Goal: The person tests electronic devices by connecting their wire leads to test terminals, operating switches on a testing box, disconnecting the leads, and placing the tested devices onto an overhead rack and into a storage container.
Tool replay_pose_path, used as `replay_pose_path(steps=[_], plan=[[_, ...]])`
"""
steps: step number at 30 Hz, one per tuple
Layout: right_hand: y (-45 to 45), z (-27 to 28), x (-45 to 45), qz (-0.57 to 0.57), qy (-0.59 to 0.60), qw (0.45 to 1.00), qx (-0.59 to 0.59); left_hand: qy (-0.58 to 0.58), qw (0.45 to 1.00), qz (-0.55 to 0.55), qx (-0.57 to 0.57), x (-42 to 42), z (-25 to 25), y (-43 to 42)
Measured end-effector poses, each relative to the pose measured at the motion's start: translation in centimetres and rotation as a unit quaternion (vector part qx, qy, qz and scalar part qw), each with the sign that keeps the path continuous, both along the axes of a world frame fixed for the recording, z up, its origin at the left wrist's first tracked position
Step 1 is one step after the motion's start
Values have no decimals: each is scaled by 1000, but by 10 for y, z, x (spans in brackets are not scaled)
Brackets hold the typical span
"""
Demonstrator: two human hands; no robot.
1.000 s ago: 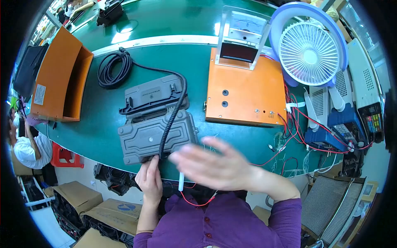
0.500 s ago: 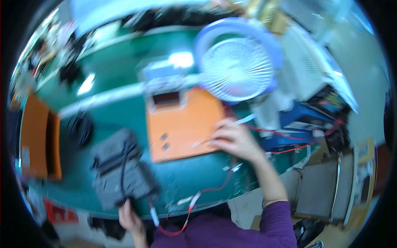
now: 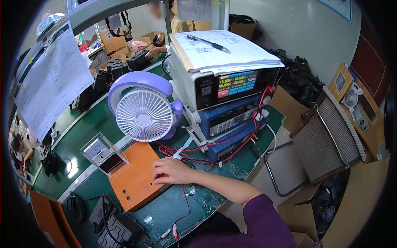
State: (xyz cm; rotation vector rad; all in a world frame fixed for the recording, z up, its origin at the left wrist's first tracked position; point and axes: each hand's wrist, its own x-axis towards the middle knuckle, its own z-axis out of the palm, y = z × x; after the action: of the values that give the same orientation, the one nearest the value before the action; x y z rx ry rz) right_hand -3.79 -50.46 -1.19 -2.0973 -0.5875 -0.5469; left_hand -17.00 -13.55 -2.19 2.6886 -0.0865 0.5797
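Observation:
My right hand [image 3: 173,170] rests on the right part of an orange box [image 3: 138,165], its fingers curled down against the top. Whatever lies under the fingertips is hidden. A clear-cased analog meter [image 3: 103,155] stands at the far left of that box, and small dark round fittings [image 3: 125,191] show near its front left corner. My left hand is out of view. Two dark grey ribbed cases [image 3: 115,227] with a black cable sit at the lower left. Red and white lead connectors [image 3: 174,230] lie at the table's front edge.
A purple fan [image 3: 144,111] stands behind the box. To the right, a lit power supply [image 3: 237,87] sits on blue instruments [image 3: 231,118], with papers and a pen [image 3: 208,43] on top. Red leads [image 3: 231,157] run across the green table. A chair [image 3: 331,140] stands right; another person's hand [image 3: 155,53] is beyond.
My view has swung to the right and up, bringing the instruments into sight. My left hand, earlier beside the grey cases, has left view. My right hand stays at the orange box.

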Motion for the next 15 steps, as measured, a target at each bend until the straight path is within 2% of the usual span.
replay_pose_path(steps=[3,5,8,15], plan=[[3,0,-2,-14,22,1000,17,0,999,34,-27,-2,-11,-4],[5,0,-4,-22,37,999,30,-71,997,3,-30,0,-27,4],[8,0,-6,-46,43,997,43,-109,993,-6,-40,3,-41,10],[9,-6,-4,-50,39,997,54,-100,993,5,-66,3,-40,8]])
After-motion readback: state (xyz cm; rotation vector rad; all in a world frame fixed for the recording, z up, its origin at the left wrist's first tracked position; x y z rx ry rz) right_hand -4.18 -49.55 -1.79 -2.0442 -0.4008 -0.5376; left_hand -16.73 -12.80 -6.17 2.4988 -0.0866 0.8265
